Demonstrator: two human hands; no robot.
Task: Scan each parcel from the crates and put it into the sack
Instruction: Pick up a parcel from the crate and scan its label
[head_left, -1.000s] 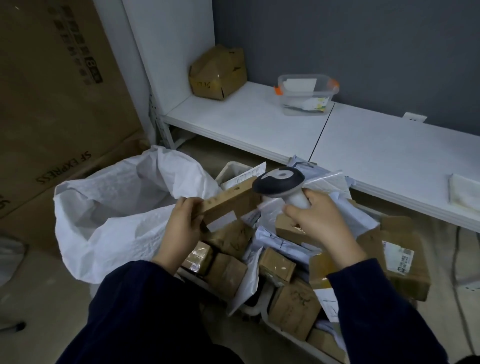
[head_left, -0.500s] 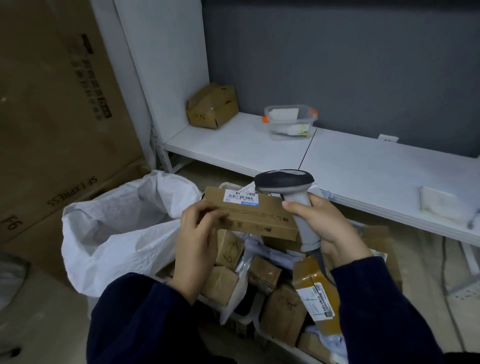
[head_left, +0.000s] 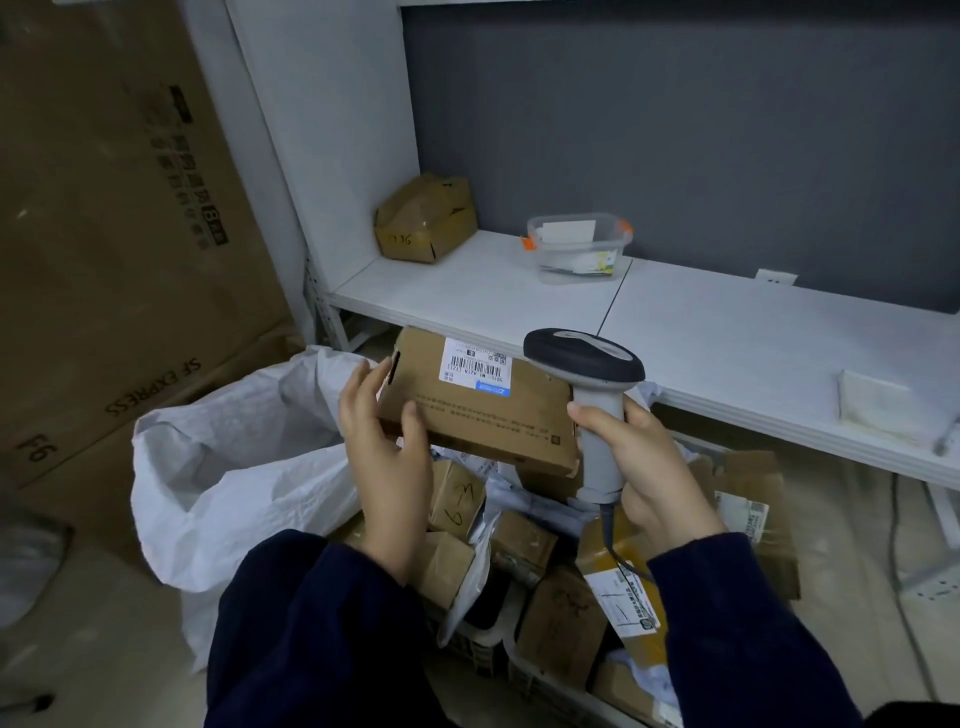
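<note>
The box is matt brown cardboard with a smooth paper label; the sack is rough woven plastic.
</note>
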